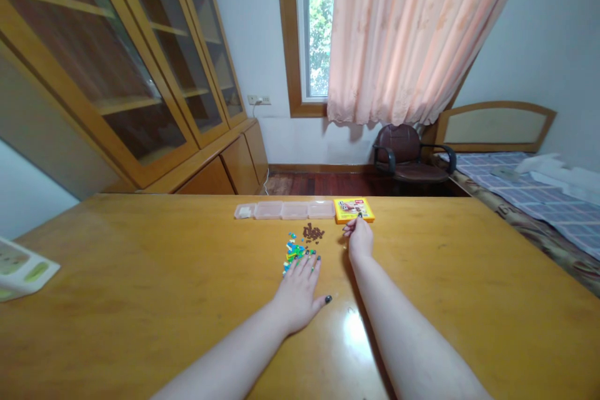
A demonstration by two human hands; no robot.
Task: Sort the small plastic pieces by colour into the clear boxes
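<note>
My left hand [300,290] lies flat on the wooden table [140,262], fingers spread, its fingertips touching a small heap of coloured blue, green and yellow pieces [294,251]. A little pile of brown pieces [313,233] sits just beyond. My right hand [360,239] reaches further out, fingers curled, a fingertip at the near edge of a yellow box [354,209]. Whether it pinches anything is too small to see. A row of clear plastic compartment boxes [285,210] lies left of the yellow box.
A white and green object [21,269] lies at the table's left edge. Beyond the table stand a dark armchair [410,156], a bed with a checked cover [539,194], wooden glass-door cabinets [140,75] and a curtained window [319,25].
</note>
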